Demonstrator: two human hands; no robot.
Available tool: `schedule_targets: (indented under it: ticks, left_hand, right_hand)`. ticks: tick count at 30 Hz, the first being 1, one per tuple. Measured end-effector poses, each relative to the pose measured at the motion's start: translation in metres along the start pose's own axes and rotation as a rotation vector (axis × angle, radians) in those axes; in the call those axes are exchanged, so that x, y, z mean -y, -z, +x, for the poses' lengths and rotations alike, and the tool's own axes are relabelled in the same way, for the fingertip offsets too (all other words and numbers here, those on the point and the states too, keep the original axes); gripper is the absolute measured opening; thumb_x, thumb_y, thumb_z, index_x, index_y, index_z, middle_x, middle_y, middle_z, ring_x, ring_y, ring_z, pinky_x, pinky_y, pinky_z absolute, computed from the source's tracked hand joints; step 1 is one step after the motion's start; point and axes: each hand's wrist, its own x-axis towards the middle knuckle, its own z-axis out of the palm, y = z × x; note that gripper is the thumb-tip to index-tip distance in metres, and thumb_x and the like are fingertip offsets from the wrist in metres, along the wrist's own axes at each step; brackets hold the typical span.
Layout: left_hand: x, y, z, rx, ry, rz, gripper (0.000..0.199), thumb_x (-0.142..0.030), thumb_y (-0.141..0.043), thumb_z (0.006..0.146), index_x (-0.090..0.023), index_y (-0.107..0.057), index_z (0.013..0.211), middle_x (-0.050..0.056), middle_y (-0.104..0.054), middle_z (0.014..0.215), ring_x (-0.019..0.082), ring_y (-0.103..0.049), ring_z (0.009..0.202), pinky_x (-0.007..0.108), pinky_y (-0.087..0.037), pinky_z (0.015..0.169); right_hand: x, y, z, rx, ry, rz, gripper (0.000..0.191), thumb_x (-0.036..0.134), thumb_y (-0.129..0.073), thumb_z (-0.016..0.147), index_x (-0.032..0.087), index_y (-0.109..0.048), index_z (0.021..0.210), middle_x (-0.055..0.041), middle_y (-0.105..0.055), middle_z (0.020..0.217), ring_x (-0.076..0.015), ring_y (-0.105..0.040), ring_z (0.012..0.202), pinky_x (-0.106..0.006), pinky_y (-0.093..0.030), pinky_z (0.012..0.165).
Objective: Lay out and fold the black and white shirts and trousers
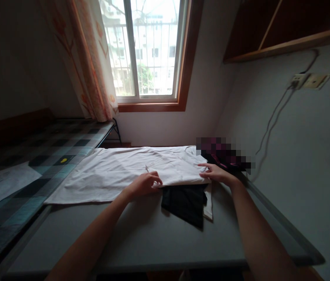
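A white garment (109, 169) lies spread across the far part of the grey table (141, 238), its left end reaching the table's left edge. My left hand (148, 183) is at the garment's near edge, fingers curled together there; whether cloth is pinched between them is too small to tell. Over the garment's right end my right hand (213, 173) rests with its fingers apart. A black piece of cloth (184, 203) sticks out from under the near edge between my hands, with a white flap (208, 205) beside it.
Dark and purple items (223, 156), partly pixelated, sit at the table's back right by the wall. To the left is a checked bed (74, 136) with a paper sheet (3, 185) on it. A window (150, 50) and a curtain (91, 62) are behind.
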Motion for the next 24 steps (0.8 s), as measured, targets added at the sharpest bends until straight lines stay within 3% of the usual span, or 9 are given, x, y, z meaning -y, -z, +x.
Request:
schedule_targets:
  ticks: [5, 14, 24]
  left_hand:
    - [0.001, 0.006, -0.002, 0.037, 0.018, 0.054, 0.028, -0.006, -0.056, 0.07, -0.019, -0.072, 0.089, 0.001, -0.064, 0.085, 0.013, -0.057, 0.074, 0.022, -0.042, 0.072]
    - [-0.003, 0.006, -0.001, 0.083, 0.035, 0.02, 0.019, -0.01, -0.059, 0.07, -0.017, -0.073, 0.08, 0.0, -0.061, 0.074, 0.011, -0.054, 0.067, 0.02, -0.039, 0.064]
    - [-0.014, 0.005, 0.001, 0.111, 0.062, -0.03, 0.019, -0.007, -0.059, 0.07, -0.016, -0.074, 0.08, 0.0, -0.061, 0.073, 0.01, -0.054, 0.066, 0.02, -0.04, 0.064]
  right_hand:
    - [-0.006, 0.003, -0.002, 0.017, -0.035, -0.022, 0.082, 0.047, -0.076, 0.063, 0.007, -0.055, 0.132, -0.0052, -0.065, 0.078, -0.0163, -0.056, 0.066, -0.026, -0.044, 0.056]
    - [-0.015, 0.009, 0.001, 0.084, -0.045, -0.086, 0.068, 0.049, -0.077, 0.059, 0.01, -0.066, 0.114, -0.0076, -0.065, 0.086, -0.0179, -0.057, 0.073, -0.027, -0.045, 0.063]
    - [-0.009, 0.013, -0.005, 0.073, -0.069, -0.11, 0.065, 0.05, -0.077, 0.057, 0.011, -0.067, 0.107, -0.0023, -0.063, 0.069, -0.0138, -0.052, 0.056, -0.025, -0.039, 0.051]
